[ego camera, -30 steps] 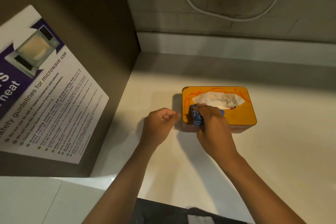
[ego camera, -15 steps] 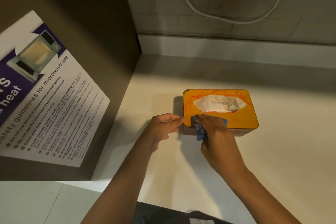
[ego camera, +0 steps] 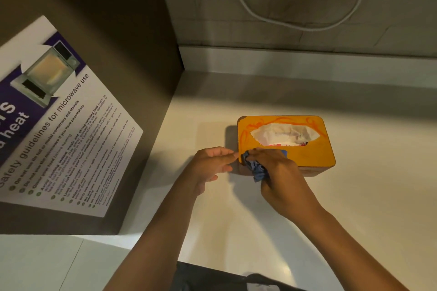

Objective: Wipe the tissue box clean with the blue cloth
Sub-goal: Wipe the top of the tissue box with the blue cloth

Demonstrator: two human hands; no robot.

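I see the orange tissue box [ego camera: 305,156] on the pale counter [ego camera: 366,196]. My right hand [ego camera: 281,179] grips the bunched blue cloth [ego camera: 256,169] against the box's near-left corner. My left hand [ego camera: 210,165], fingers loosely curled, touches the box's left edge.

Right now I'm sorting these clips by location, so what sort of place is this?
Probably a shared office pantry or break-room kitchenette. A poster of safety guidelines for microwave use hangs on the side panel, a tissue box sits on a pale countertop, and a white cable loops down the tiled wall.
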